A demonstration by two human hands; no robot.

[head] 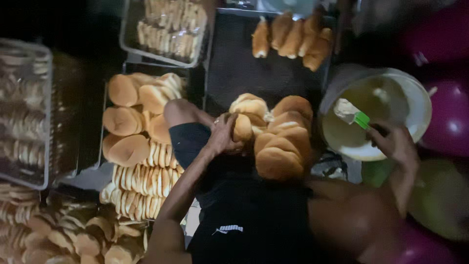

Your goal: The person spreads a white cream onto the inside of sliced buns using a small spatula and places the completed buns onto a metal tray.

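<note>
**Bun in one hand, green-handled spreader in the other**

Left-hand (222, 134) fingers curled closed around a split bun (243, 128), gripped at the near-left edge of the bun pile (278, 142). Bun roughly upright in the grip, long axis running near to far, rounded crust turned right toward the pile; which way the cut side faces cannot be told.

Right-hand (393, 142) fingers closed on the green handle of a spreader (352, 115), pale blade loaded with cream. Spreader long axis slanting from near-right to far-left, blade end pointing far-left over the white bucket (415, 95) of yellowish spread.

Beyond the hands: a dark tray (234, 63) under the pile, with a small row of longer rolls (293, 39) at its far end. To the left, stacked round buns (132, 122) and rows of sliced ones, more in wire-edged trays (166, 29). Dim room, dark surroundings, purple rounded containers (449, 117) at far right. Dark shorts and bare knees at the near edge.
</note>
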